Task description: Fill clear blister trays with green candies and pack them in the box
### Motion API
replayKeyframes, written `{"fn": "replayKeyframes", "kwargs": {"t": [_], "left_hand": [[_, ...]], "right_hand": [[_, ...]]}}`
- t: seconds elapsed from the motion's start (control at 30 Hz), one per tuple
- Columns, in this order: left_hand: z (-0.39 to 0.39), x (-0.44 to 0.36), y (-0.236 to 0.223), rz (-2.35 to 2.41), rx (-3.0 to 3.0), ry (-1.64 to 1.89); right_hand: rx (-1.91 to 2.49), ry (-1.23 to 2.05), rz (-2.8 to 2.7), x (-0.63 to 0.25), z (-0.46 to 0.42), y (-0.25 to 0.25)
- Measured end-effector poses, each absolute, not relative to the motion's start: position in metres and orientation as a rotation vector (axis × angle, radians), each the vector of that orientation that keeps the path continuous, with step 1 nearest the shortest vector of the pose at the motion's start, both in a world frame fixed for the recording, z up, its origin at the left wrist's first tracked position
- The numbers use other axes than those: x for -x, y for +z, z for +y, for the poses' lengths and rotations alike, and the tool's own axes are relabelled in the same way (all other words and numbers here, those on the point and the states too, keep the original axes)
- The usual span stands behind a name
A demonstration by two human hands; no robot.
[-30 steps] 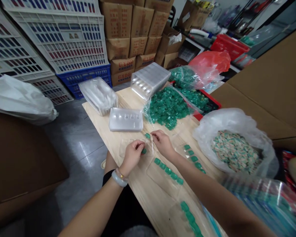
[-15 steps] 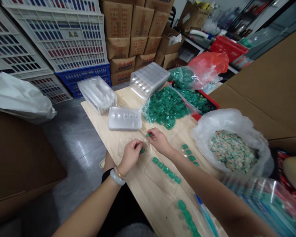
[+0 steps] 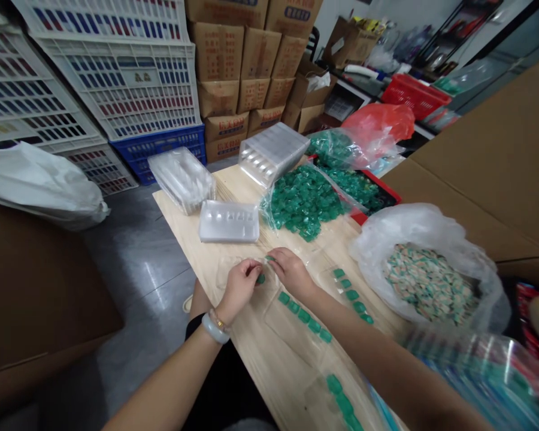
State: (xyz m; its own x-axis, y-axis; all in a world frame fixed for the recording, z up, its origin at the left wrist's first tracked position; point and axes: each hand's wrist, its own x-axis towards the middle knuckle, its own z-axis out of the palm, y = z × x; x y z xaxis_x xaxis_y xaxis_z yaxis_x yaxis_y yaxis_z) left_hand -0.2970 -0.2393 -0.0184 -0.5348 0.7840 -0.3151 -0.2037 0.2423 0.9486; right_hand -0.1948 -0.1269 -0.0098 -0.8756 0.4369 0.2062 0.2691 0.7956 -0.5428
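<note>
My left hand (image 3: 239, 286) and my right hand (image 3: 290, 272) meet over a clear plastic tray (image 3: 238, 270) lying on the wooden board (image 3: 269, 353). The left hand's fingers are curled and pinch a small green packet (image 3: 261, 279). The right hand's fingertips pinch another small green packet (image 3: 268, 258) just above it. A clear tray (image 3: 303, 315) filled with a row of green packets lies under my right wrist. A further filled tray (image 3: 353, 295) sits to its right, and a third (image 3: 342, 400) at the near edge.
An empty white tray (image 3: 229, 221) and bagged stacks of clear trays (image 3: 182, 177) lie beyond the hands. An open bag of green packets (image 3: 306, 200), a red bin (image 3: 377, 185), and a white bag of pale packets (image 3: 424, 269) stand right. Crates and cartons fill the background.
Both hands stayed over the clear tray and drew a little closer together. The right hand's green packet came down nearer the left hand. The view shifted slightly.
</note>
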Motion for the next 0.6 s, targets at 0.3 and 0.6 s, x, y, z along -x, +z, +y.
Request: {"fn": "replayKeyframes", "kwargs": {"t": [0.3,0.6], "left_hand": [[-0.240,0.298,-0.021,1.641,-0.545,1.473],[-0.235,0.291,0.004,1.298,-0.070,1.696]], "right_hand": [[0.587,0.512,-2.890,0.204,-0.125,-0.014],[0.659,0.894,-2.507,0.188,-0.158,0.025]]}}
